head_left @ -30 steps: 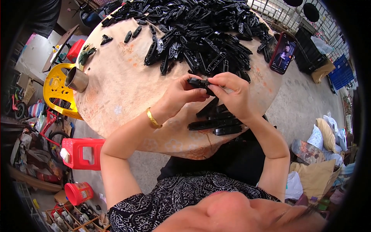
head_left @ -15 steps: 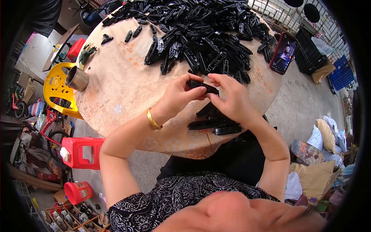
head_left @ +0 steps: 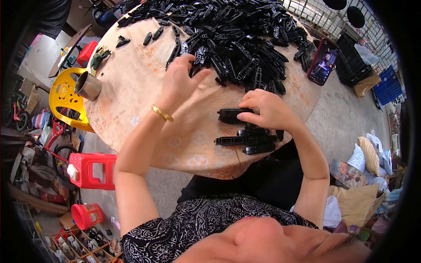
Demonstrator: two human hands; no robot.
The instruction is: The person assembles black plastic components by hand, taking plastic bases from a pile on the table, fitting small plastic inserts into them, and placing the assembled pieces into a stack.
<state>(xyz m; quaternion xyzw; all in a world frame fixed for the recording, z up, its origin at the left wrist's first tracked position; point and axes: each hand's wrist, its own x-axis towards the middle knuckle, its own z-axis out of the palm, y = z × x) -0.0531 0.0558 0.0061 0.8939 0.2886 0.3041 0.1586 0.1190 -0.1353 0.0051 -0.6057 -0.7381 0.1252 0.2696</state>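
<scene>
My right hand [head_left: 272,109] pinches a long black plastic piece [head_left: 229,115] between thumb and fingers, above the near part of the table. Just below it lies a small group of similar black pieces [head_left: 239,141], some side by side. At the left edge of a large heap of black plastic pieces [head_left: 237,39], my left hand [head_left: 174,83] reaches out with thumb and fingers apart. Its fingertips are over or against pieces there; whether they touch one I cannot tell. The pieces are narrow, rounded at the ends, and some show slotted hollow sides.
A round table with a beige patterned cloth [head_left: 127,87] bears everything. A metal cup [head_left: 87,87] stands at its left edge, and a phone [head_left: 322,61] leans upright at the right. Beside the table are a yellow chair [head_left: 66,96] and a red stool [head_left: 92,171].
My hands were together on one black piece; now they are apart. The left hand let go and moved up-left to the heap. The right hand lowered the piece toward the near group.
</scene>
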